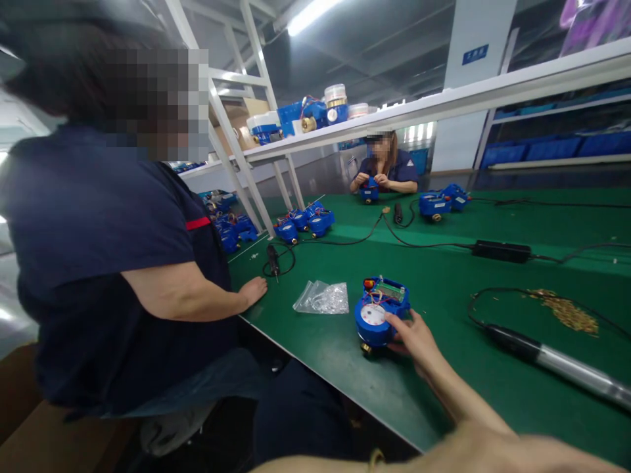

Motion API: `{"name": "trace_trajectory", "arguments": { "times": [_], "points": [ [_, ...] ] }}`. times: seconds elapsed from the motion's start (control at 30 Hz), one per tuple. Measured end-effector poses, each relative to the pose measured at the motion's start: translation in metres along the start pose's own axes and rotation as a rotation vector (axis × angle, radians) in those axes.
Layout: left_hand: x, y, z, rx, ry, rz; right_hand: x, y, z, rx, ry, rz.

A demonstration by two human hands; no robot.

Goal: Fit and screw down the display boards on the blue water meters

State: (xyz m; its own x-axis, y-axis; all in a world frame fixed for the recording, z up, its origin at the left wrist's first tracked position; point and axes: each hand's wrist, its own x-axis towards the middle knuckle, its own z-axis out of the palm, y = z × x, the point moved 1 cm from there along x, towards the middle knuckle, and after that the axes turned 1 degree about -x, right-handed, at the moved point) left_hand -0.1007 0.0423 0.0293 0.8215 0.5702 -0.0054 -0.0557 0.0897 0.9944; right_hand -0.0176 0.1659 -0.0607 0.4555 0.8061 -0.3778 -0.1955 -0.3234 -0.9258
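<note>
A blue water meter (377, 318) with a white dial, a small circuit board, thin wires and a brass fitting rests on the green table. My left hand (414, 338) grips it from its right side, with one finger over the dial's edge and others around the lower side. Close to the camera, along the bottom edge, my right hand (503, 450) is blurred and mostly cut off, so its fingers cannot be read. To the left of the meter lies a clear plastic bag (323, 297).
A co-worker (98, 263) sits close on my left, one hand on the table edge. Another person (389, 171) handles a blue meter across the table. An electric screwdriver (552, 358), its cable and loose brass screws (566, 312) lie right. More meters (305, 220) stand beneath the shelf (419, 108).
</note>
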Motion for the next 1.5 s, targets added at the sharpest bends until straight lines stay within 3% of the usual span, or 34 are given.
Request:
{"name": "trace_trajectory", "arguments": {
  "times": [0.03,0.13,0.23,0.33,0.47,0.57,0.7,0.87,0.93,1.07,1.23,1.5],
  "points": [
    [-0.006,0.006,-0.016,-0.022,-0.186,-0.043,0.0,-0.001,0.0,0.007,-0.002,0.003],
    [-0.01,0.021,-0.067,-0.044,0.068,-0.007,-0.007,-0.003,-0.015,-0.004,-0.013,-0.003],
    [-0.011,0.02,-0.098,0.037,0.351,0.028,-0.031,0.002,-0.051,-0.03,-0.055,-0.013],
    [-0.01,-0.001,-0.11,0.088,0.533,0.051,-0.064,0.011,-0.092,-0.054,-0.105,-0.007],
    [0.002,-0.045,-0.102,0.12,0.716,-0.01,-0.095,0.015,-0.124,-0.131,-0.165,0.003],
    [0.013,-0.072,-0.089,0.038,0.64,-0.122,-0.1,0.014,-0.132,-0.177,-0.196,0.001],
    [0.018,-0.083,-0.083,-0.075,0.494,-0.176,-0.094,0.007,-0.146,-0.301,-0.225,-0.093],
    [0.018,-0.077,-0.093,-0.082,0.424,-0.196,-0.084,-0.015,-0.166,-0.528,0.103,-0.358],
    [0.022,-0.069,-0.098,0.01,0.452,-0.137,-0.078,-0.026,-0.164,-0.592,0.115,-0.431],
    [0.031,-0.047,-0.103,0.391,0.508,0.013,-0.067,-0.04,-0.153,-0.733,-0.087,-0.501],
    [0.038,-0.029,-0.098,0.74,0.518,0.129,-0.066,-0.037,-0.157,-0.797,-0.18,-0.542],
    [0.053,-0.017,-0.088,1.024,0.409,0.133,-0.071,-0.023,-0.145,-0.735,-0.091,-0.603]
  ]
}}
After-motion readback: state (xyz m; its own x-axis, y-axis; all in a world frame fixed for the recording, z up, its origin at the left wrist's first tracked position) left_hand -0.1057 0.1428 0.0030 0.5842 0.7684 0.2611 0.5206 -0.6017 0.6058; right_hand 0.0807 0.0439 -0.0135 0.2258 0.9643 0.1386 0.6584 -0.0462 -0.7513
